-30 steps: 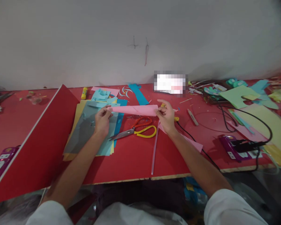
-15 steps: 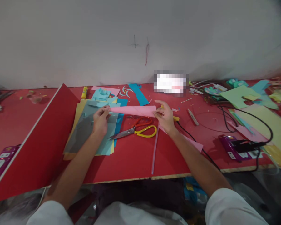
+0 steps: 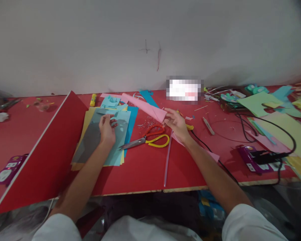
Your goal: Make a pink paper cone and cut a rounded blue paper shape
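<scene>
A pink paper cone [image 3: 145, 108] is held at its wide end by my right hand [image 3: 177, 123], between thumb and fingers. Its narrow tip points up and to the left, toward the wall. My left hand [image 3: 107, 129] is apart from the cone, over the stack of coloured sheets [image 3: 119, 155], with loosely curled, parted fingers and nothing visible in them. Below the cone lie scissors [image 3: 146, 140] with one red and one yellow handle. A translucent stick [image 3: 167, 164] lies between the scissors and my right forearm.
A red board [image 3: 45, 150] stands on edge at the left. At the back are a yellow glue stick [image 3: 93, 100] and blue paper scraps [image 3: 110, 101]. To the right are a cutter knife [image 3: 208, 126], a purple power strip [image 3: 253, 160] with black cables, and paper offcuts [image 3: 286, 130].
My left hand has let go of the cone's narrow end. That end has swung up and away toward the wall, while my right hand still holds the wide end.
</scene>
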Demonstrator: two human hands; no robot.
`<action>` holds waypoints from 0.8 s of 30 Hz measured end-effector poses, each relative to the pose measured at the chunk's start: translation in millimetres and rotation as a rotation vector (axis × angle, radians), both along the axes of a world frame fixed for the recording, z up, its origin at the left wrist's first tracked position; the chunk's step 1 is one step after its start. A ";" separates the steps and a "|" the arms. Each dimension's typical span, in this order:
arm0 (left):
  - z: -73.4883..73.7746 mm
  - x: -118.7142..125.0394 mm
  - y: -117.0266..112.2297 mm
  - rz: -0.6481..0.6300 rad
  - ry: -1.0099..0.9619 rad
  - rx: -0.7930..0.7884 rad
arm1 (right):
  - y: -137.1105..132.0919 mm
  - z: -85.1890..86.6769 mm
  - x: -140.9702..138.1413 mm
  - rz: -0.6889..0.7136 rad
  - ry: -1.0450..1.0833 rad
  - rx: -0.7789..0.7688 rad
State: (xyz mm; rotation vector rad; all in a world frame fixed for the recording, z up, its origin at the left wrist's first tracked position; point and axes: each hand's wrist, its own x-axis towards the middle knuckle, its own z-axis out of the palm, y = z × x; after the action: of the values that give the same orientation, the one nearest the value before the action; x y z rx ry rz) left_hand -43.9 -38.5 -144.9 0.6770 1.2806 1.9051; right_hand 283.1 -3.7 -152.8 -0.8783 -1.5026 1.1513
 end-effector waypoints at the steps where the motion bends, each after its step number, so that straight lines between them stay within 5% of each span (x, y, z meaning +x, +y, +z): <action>1: -1.2 -1.0 0.4 0.002 -0.007 0.003 | 0.5 -1.4 -0.7 0.039 -0.004 0.001; 7: -6.7 -8.5 2.5 0.004 0.056 -0.011 | 1.4 -10.9 -0.6 0.022 -0.092 0.031; 11: -5.4 -29.9 7.6 0.047 0.231 -0.046 | -6.3 -4.7 -0.9 -0.039 -0.311 0.215; 18: -7.8 -36.0 5.7 -0.127 0.788 -0.123 | -23.3 2.4 -11.1 0.370 -0.691 0.549; 24: -2.4 -4.5 -15.2 -0.266 1.516 -0.231 | -24.2 1.3 -12.8 0.423 -0.751 0.544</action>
State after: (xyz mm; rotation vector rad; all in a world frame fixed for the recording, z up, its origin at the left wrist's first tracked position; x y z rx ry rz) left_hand -48.4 -53.7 -147.3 2.1981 1.9977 0.7741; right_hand 270.3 -27.9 -151.5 -0.6433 -2.5577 0.6253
